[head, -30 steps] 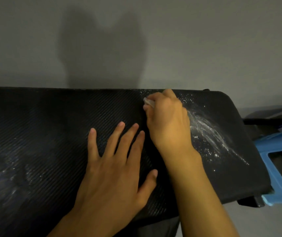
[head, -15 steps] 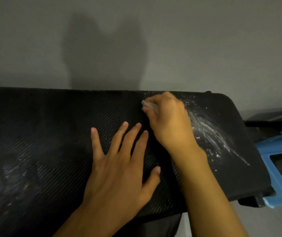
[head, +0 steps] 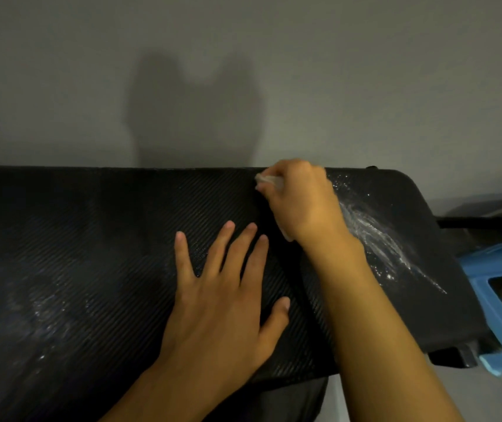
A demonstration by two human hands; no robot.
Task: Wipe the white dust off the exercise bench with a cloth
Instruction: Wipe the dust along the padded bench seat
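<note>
The black exercise bench with a carbon-weave cover fills the lower frame. White dust streaks its right part, and a fainter smear lies at the left. My right hand is at the bench's far edge, curled round a small whitish cloth that mostly hides under the fingers. My left hand rests flat on the bench with fingers spread, just left of my right forearm.
A grey wall rises directly behind the bench. A blue plastic stool stands against the bench's right end, with dark objects behind it.
My right hand with the cloth has slid a little toward the bench's far edge. My left hand stays pressed in the same spot.
</note>
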